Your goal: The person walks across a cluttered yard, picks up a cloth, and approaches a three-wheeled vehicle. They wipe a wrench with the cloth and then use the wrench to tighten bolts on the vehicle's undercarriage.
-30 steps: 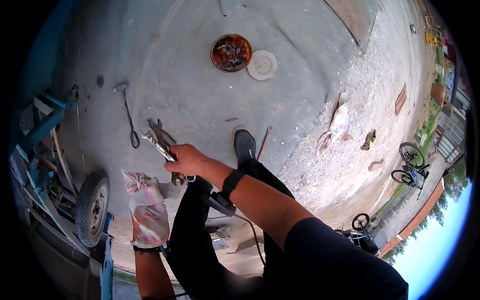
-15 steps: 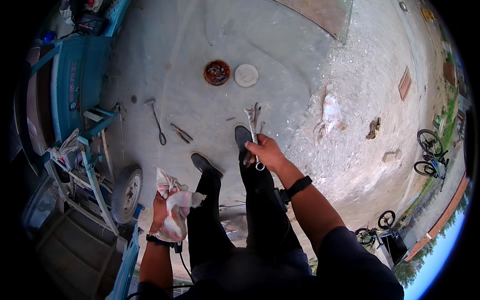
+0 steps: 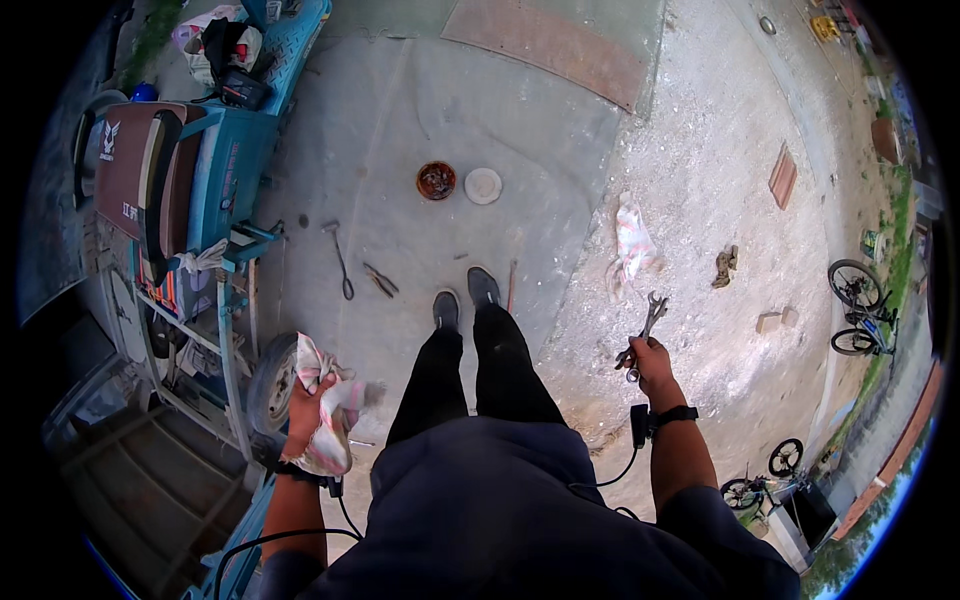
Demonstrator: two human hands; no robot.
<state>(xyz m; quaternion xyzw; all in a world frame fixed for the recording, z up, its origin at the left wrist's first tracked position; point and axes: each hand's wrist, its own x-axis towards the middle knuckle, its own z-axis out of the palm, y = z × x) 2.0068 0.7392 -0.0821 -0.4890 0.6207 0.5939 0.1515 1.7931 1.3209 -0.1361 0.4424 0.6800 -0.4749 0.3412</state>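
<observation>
My left hand (image 3: pixel 304 412) is closed round a crumpled white cloth with pink patches (image 3: pixel 333 428), beside the teal vehicle's wheel (image 3: pixel 272 384). Out to the right, over pale gravelly ground, my right hand (image 3: pixel 653 364) grips wrenches (image 3: pixel 654 312). Open jaws stick up past my fingers and a ring end shows below them; how many wrenches there are is hard to tell. On the grey floor ahead lie a hammer (image 3: pixel 342 262) and a pair of pliers (image 3: pixel 380 281). Beyond them, a round tin of dark reddish-brown contents (image 3: pixel 436 181) stands beside a white round lid (image 3: pixel 483 186).
A teal vehicle with a brown seat (image 3: pixel 150 190) and metal frame fills the left side. Another pinkish-white cloth (image 3: pixel 632 243), a dark crumpled thing (image 3: pixel 725 266) and brick pieces (image 3: pixel 770 322) lie on the right. Bicycles (image 3: pixel 856 300) stand at the far right.
My right hand has swung out to the right with the wrenches, away from my leg. My left hand keeps the cloth and has shifted slightly left. My view has shifted too.
</observation>
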